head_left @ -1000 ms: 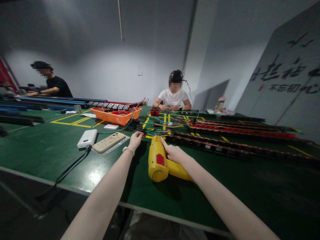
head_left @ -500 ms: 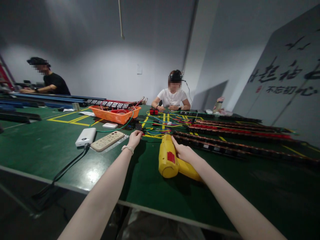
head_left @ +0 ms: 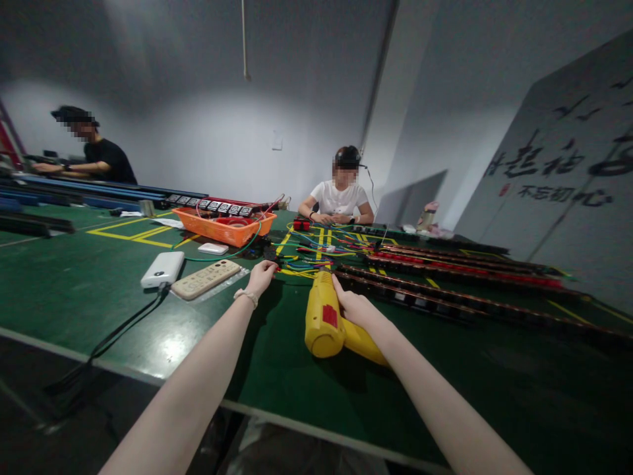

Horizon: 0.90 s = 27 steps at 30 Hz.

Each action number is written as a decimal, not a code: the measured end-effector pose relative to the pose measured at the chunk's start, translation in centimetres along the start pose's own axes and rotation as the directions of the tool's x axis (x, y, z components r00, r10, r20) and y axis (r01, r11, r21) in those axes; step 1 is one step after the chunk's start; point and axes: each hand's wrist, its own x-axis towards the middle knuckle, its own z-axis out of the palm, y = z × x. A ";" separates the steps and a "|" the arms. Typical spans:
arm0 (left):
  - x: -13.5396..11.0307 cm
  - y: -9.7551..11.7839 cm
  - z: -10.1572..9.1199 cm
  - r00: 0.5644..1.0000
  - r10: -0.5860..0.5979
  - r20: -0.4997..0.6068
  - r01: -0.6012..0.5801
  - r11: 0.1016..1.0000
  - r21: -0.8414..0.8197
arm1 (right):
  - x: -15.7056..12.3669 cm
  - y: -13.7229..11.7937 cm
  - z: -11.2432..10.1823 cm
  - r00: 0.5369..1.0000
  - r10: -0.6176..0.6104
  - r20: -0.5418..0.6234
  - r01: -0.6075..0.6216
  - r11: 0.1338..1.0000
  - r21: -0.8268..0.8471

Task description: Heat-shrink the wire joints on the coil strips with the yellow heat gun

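My right hand point(head_left: 357, 309) is wrapped round the handle of a yellow heat gun point(head_left: 321, 320), which lies on its side with its nozzle pointing away from me at a bundle of coloured wires point(head_left: 309, 262). My left hand point(head_left: 260, 277) is closed in a pinch at the left end of these wires, beside a small black part point(head_left: 270, 253). What sits between its fingertips is too small to make out; a bit of red shows there. From the wires, long dark strips with copper-coloured edges point(head_left: 410, 295) run off to the right.
Left of my left hand lie a beige phone point(head_left: 205, 280), a white power bank point(head_left: 163, 269) with a black cable, and a small white case point(head_left: 213, 249). Behind them stands an orange basket point(head_left: 222, 231). A person point(head_left: 341, 198) sits across the green table point(head_left: 113, 316); another person point(head_left: 106, 158) works far left.
The view has shifted slightly, so the table things appear a little further left. Both hands keep their places at the wires and the heat gun.
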 end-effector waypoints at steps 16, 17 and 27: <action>0.0 0.0 0.1 1.000 -0.005 -0.013 0.005 1.000 -0.003 | 0.5 -1.8 -0.4 0.997 -0.049 0.053 0.046 0.997 0.059; 0.0 0.0 0.1 1.000 0.001 -0.016 -0.001 1.000 -0.003 | 0.7 -2.4 -0.4 0.996 -0.067 0.053 0.064 0.997 0.047; 0.0 0.0 0.2 0.999 0.032 -0.034 -0.032 0.999 0.014 | 2.7 -6.8 -1.2 0.990 -0.114 0.084 0.111 0.993 0.038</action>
